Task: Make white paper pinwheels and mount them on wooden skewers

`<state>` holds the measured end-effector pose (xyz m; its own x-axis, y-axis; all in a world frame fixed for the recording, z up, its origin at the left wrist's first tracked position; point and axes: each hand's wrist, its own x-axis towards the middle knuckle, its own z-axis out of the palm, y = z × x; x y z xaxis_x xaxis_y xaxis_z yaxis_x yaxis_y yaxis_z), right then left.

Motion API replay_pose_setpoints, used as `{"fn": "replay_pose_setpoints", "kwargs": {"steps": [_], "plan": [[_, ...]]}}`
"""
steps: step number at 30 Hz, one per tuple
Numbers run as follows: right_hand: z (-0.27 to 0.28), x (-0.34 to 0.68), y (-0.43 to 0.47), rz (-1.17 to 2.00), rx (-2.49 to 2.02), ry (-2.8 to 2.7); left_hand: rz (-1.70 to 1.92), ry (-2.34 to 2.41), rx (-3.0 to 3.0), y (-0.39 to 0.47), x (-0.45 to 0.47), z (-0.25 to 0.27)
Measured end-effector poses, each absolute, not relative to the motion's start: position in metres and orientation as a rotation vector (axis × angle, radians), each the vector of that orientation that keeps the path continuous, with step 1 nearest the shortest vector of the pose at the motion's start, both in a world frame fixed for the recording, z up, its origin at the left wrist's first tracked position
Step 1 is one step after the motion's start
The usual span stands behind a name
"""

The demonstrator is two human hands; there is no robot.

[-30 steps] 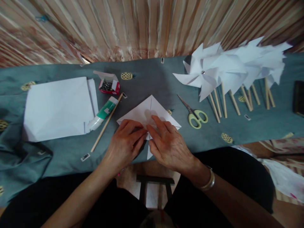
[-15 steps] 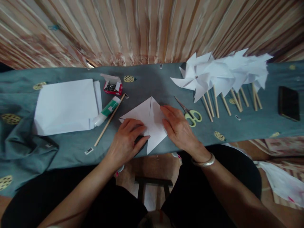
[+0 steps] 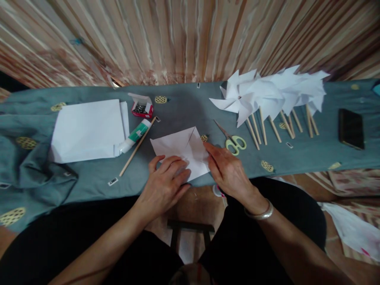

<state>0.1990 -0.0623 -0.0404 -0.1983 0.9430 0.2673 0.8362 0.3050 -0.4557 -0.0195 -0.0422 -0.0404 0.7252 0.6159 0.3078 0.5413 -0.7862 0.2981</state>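
Note:
A white sheet of paper (image 3: 196, 158) with cut slits lies in front of me near the table's front edge. My left hand (image 3: 166, 178) rests over its lower left part, fingers slightly apart and lightly bent on the paper. At the right edge my right hand (image 3: 225, 168) has thumb and forefinger closed on the paper. One slit runs inward from the far corner. Part of the sheet is hidden beneath my left fingers. Just right of the paper lie scissors (image 3: 234, 143) with light green handles, touched by neither hand.
A stack of white paper (image 3: 89, 128) lies left, beside a glue tube (image 3: 135, 136) and a wooden stick (image 3: 136, 148). Behind them stands a red box of metal pins (image 3: 142, 109). Several paper pinwheels (image 3: 267, 93) on sticks lie right, then a black phone (image 3: 351, 128).
The paper has turned, and its near point no longer sticks out toward me. My left hand has shifted slightly right and nearer to me. The whole view has moved a little.

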Motion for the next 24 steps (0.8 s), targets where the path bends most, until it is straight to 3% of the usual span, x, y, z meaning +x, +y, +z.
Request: {"fn": "replay_pose_setpoints", "kwargs": {"steps": [7, 24], "plan": [[-0.040, 0.195, -0.064, 0.315, -1.523, -2.072, 0.777, 0.865, 2.599, -0.038, -0.030, -0.045], [-0.045, 0.191, -0.063, 0.347, -1.439, -2.128, 0.780, 1.051, 2.448, -0.033, -0.041, -0.051]]}}
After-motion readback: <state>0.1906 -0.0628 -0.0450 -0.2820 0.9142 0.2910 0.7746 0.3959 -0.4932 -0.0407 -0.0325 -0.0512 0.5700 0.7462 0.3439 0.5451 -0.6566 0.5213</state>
